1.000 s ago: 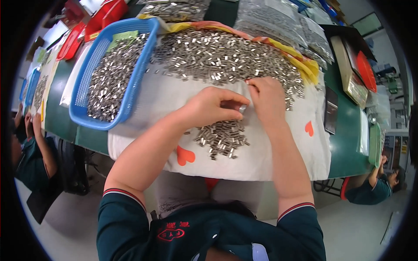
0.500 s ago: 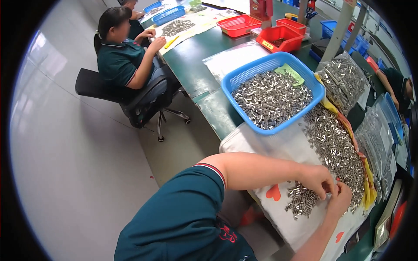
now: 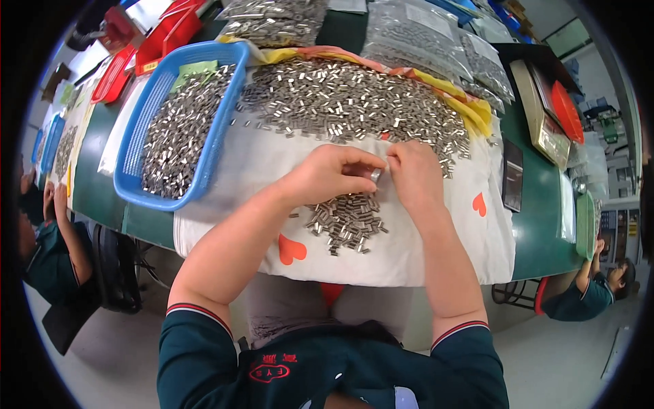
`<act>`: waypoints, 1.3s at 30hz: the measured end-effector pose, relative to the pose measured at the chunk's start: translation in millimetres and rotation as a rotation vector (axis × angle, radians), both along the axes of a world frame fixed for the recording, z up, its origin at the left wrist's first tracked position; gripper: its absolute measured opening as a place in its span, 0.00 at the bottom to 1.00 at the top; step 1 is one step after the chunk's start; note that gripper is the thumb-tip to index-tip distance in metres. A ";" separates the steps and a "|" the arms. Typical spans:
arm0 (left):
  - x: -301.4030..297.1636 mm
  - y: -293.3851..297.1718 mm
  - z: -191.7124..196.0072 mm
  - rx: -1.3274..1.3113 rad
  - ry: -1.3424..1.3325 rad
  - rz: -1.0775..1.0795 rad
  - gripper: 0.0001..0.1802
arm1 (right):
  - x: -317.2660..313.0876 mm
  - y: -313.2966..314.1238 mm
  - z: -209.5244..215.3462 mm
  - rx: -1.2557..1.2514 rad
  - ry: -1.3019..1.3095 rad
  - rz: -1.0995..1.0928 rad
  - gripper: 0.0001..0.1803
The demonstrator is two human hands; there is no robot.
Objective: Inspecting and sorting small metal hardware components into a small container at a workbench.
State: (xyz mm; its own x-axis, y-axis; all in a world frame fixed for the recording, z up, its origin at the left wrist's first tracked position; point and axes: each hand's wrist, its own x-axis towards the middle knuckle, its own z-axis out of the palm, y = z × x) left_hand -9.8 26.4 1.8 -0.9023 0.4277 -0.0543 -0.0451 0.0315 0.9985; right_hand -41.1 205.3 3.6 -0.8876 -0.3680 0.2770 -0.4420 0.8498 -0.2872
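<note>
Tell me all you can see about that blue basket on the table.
The blue basket is a rectangular plastic tray with slotted walls and a thick rim. It sits flat on the green table, to the person's left, its near corner against the white cloth. It holds many small shiny metal pieces and a green slip at its far end. Neither hand touches it.

Small metal piece (image 3: pixel 375 175) mostly hidden between left hand (image 3: pixel 334 174), right hand (image 3: pixel 415 174) fingertips.
</note>
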 end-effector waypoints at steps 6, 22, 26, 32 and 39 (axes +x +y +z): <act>4.7 -12.4 -3.8 0.146 -0.136 0.099 0.21 | 4.9 -5.5 13.4 -0.405 -0.187 0.094 0.04; 4.8 -16.0 -0.7 0.168 -0.154 0.135 0.19 | 22.7 -15.1 26.8 -0.600 -0.331 0.236 0.04; 7.4 -12.9 2.5 0.027 -0.120 0.193 0.18 | 24.6 -17.8 22.4 -0.438 -0.038 0.278 0.04; 8.6 -11.5 -0.6 0.026 -0.112 0.190 0.18 | 23.6 -13.1 25.2 -0.489 -0.180 0.262 0.03; 9.6 -12.8 -0.1 0.076 -0.090 0.072 0.18 | 11.8 2.5 33.1 -0.465 -0.634 0.143 0.08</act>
